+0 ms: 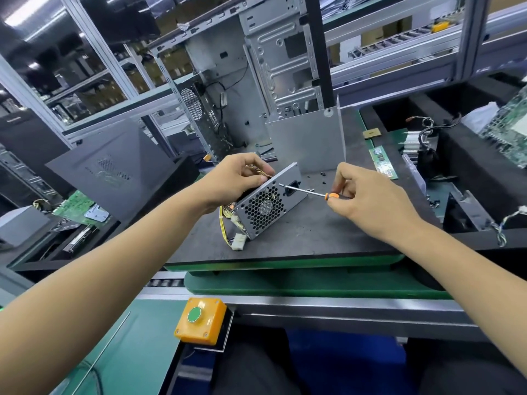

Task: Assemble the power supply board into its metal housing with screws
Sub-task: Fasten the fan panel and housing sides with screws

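Observation:
The silver power supply housing (265,206) lies on the dark work mat (313,235), its honeycomb fan grille facing me and yellow wires with white plugs (238,240) trailing from its near-left end. My left hand (236,178) grips the housing's top left edge over the wires. My right hand (356,192) pinches a small screwdriver (308,191) by its orange-and-black handle; its tip touches the grille face near the upper edge. A bent metal cover (306,138) stands upright behind. Small dark screws (323,178) lie on the mat beside it.
An open PC case (228,95) stands at the back. A dark side panel (114,166) leans at left, with a green board (77,206) below it. RAM sticks (383,163) and a heatsink (419,143) lie right. An orange box with a green button (199,320) sits at the near edge.

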The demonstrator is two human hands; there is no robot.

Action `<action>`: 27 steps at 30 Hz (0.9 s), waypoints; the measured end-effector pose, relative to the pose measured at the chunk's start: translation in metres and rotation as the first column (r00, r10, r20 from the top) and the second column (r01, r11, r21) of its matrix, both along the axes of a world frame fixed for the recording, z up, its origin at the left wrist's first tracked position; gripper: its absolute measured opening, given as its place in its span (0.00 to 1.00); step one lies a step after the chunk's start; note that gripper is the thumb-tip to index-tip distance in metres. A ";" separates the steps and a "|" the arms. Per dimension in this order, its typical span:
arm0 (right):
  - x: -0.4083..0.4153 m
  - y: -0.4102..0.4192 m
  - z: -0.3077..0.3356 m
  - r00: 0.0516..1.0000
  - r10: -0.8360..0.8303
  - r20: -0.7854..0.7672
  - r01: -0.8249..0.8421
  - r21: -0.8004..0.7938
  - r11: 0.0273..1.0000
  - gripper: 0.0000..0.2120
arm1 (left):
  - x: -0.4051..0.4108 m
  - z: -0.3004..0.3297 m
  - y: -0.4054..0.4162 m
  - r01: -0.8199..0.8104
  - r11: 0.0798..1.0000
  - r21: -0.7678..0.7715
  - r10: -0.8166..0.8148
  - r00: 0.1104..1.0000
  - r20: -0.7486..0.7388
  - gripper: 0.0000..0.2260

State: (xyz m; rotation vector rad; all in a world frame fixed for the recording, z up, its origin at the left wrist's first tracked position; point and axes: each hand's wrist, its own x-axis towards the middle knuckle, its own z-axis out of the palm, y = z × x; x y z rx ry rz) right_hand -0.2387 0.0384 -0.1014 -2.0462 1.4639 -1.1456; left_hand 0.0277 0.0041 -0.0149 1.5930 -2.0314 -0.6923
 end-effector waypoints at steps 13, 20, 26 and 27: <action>0.010 -0.003 0.004 1.000 -0.008 0.002 0.008 -0.012 1.000 0.08 | -0.001 -0.011 0.000 -0.022 0.992 -0.123 0.023 1.000 0.006 0.08; 0.011 -0.005 0.006 0.999 -0.034 -0.012 0.034 -0.011 0.999 0.08 | 0.001 -0.012 0.000 -0.025 0.988 -0.154 0.027 1.000 0.010 0.07; 0.011 -0.004 0.009 1.000 -0.029 -0.012 0.029 -0.011 1.000 0.09 | -0.001 -0.012 0.001 -0.040 0.985 -0.169 0.047 0.998 0.038 0.07; 0.011 -0.004 0.010 1.000 -0.027 -0.014 0.027 -0.011 1.000 0.09 | -0.002 -0.011 0.003 -0.035 0.985 -0.171 0.045 0.997 0.055 0.09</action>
